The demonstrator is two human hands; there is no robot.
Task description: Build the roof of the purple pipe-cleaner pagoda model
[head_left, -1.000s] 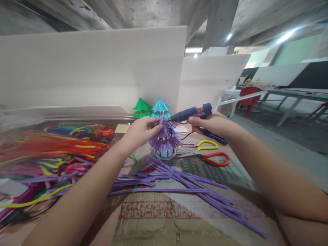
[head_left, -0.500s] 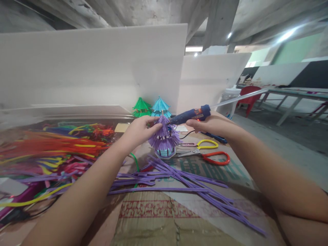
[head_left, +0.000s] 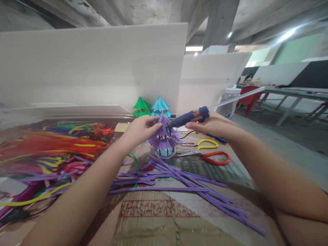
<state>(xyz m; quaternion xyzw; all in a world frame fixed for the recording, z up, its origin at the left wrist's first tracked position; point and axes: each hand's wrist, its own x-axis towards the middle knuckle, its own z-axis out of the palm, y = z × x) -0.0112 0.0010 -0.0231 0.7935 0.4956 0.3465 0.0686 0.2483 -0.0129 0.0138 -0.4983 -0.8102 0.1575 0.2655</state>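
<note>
A small purple pagoda (head_left: 165, 139) with tiered fringed roofs stands upright on the cardboard. My left hand (head_left: 143, 129) pinches its upper roof from the left, thumb in front. In my right hand (head_left: 212, 124) is a blue glue gun (head_left: 191, 117), a clear glue stick (head_left: 237, 97) poking out of its back end. The gun's nozzle points down and left at the right side of the upper roof; whether it touches, I cannot tell. Purple pipe cleaners (head_left: 179, 182) lie loose in front of the pagoda.
Scissors with one red and one yellow handle (head_left: 215, 158) lie right of the pagoda. Behind stand a green roofed model (head_left: 140, 106) and a blue one (head_left: 160, 106), before white boards (head_left: 102, 68). Many coloured pipe cleaners (head_left: 64, 143) are heaped at left.
The glue gun has shifted slightly left and its nozzle tips lower against the roof's right side. My left hand and the pagoda stay in place.
</note>
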